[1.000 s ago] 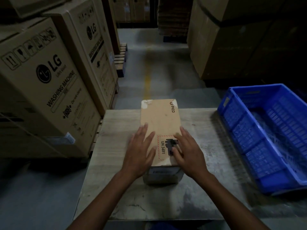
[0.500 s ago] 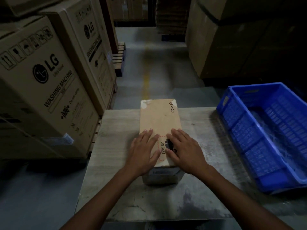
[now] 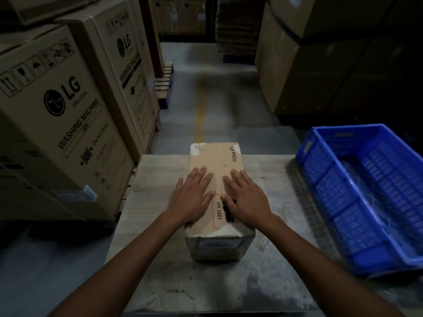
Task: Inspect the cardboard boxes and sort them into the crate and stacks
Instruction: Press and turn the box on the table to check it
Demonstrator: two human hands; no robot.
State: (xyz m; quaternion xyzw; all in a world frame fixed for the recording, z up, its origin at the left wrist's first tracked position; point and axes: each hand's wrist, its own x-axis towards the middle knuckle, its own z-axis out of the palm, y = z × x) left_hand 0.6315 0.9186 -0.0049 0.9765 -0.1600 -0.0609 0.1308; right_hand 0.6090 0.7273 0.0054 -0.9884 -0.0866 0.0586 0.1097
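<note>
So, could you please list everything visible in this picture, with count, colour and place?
small brown cardboard box: one, brown, middle of the table, under both hands.
worn grey table: one, grey, centre foreground.
blue plastic crate: one, blue, right of the table.
large LG washing machine cartons: two, brown, left.
large plain cartons: several, brown, far right.
left hand: one, flat on the box top.
right hand: one, flat on the box top.

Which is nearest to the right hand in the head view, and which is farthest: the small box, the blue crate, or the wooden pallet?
1. small box, directly under the right hand, touching it
2. blue crate, to the right
3. wooden pallet, far ahead on the left
</note>
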